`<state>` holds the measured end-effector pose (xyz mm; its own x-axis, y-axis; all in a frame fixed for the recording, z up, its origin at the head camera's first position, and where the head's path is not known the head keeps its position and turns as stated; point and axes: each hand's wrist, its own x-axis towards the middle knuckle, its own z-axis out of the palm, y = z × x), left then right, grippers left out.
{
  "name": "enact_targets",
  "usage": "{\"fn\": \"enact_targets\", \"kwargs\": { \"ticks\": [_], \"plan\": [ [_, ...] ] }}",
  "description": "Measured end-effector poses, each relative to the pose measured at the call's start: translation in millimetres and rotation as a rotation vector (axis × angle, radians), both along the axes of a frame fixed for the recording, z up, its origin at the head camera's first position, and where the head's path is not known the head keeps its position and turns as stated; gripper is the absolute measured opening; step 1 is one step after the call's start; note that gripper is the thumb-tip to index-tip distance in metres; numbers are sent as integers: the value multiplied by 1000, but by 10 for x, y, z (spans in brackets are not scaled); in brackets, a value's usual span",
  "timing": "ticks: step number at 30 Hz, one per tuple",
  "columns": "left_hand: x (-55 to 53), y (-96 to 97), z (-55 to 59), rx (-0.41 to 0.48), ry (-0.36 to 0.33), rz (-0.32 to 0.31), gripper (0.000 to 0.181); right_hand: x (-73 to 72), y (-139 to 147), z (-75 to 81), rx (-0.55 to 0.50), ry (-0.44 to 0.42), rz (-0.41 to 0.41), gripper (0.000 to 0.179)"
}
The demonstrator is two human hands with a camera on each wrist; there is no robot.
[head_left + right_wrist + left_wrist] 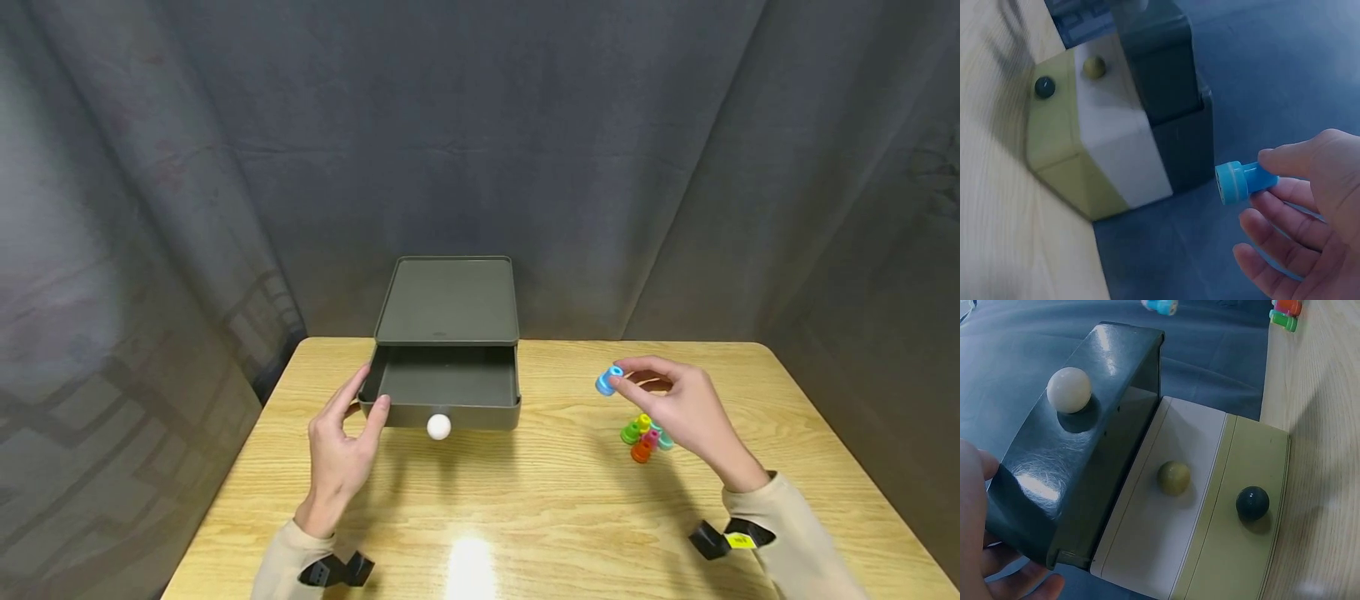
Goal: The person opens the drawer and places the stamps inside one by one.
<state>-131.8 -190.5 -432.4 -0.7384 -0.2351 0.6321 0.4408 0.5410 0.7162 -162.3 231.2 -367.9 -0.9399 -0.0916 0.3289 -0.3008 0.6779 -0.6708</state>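
A small blue toy stamp [609, 381], wider at one end, is pinched by its narrow handle in my right hand [686, 408], above the table. In the right wrist view, thumb and index finger hold the stamp [1232, 182] while the other fingers curl loosely. My left hand [341, 454] grips the left front corner of a dark grey-green drawer [480, 417], thumb on its front and fingers along its side. That top drawer is pulled out, its visible inside bare, with a white round knob [438, 427].
Below the drawer, the small chest has a white drawer [1141, 519] and an olive drawer [1216, 550], both closed. Several colourful stamps [642, 450] stand clustered on the wooden table [540, 500], under the right hand. A grey curtain [570, 167] hangs behind.
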Motion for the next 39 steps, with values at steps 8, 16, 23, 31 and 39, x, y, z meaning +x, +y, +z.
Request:
{"fn": "enact_targets", "kwargs": {
  "ticks": [8,16,23,31,39],
  "plan": [
    [-5,4,-5,-7,18,6,52,-37,-233,209,-34,27,65,21],
    [-3,32,6,7,26,-2,49,-119,-440,332,-70,-1,123,20],
    [8,24,3,8,36,3,50,-233,-631,468,-99,-50,204,21],
    [21,16,-12,21,7,6,50,-357,-836,591,-98,-139,334,22],
    [20,18,5,11,25,1,50,-444,-1089,688,-43,-172,443,17]
  ]
}}
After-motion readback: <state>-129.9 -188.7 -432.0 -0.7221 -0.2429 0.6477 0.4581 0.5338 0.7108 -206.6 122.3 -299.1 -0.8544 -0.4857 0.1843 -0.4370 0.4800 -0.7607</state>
